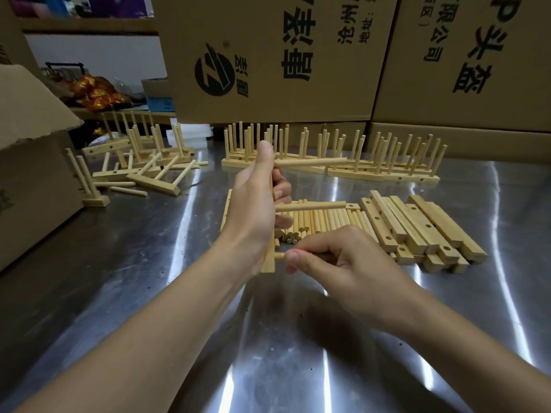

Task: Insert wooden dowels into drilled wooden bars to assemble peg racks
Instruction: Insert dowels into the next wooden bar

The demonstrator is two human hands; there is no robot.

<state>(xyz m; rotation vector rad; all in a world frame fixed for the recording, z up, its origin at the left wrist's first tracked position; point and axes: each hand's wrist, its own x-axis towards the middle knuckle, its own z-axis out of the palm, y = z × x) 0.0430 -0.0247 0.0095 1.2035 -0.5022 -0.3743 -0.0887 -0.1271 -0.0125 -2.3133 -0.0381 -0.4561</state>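
Gripped a pale, square-edged drilled wooden bar (269,260) upright in the left hand (253,204), fingers curled round its middle and thumb laid up along its top, above the shiny steel table (298,353). Had two round light-wood pegs already seated in that bar, both jutting sideways to the right: the upper dowel (310,163) at thumb height and the middle dowel (310,206) lower down. Pinched a third short wooden dowel (279,256) between thumb and curled fingers of the right hand (343,260), bare tip touching the bar near the lower end; could not tell how far in. Held all this just above a loose pile of matching dowels (325,219) lying on the table, with a stack of unfilled drilled bars (417,231) just beside that pile on the right. Saw a row of finished peg racks (372,162) standing pegs-up along the back, near large brown cardboard boxes with black print (268,55). Saw a heap of tumbled racks (149,168) at far left, beside an open brown carton (29,144)
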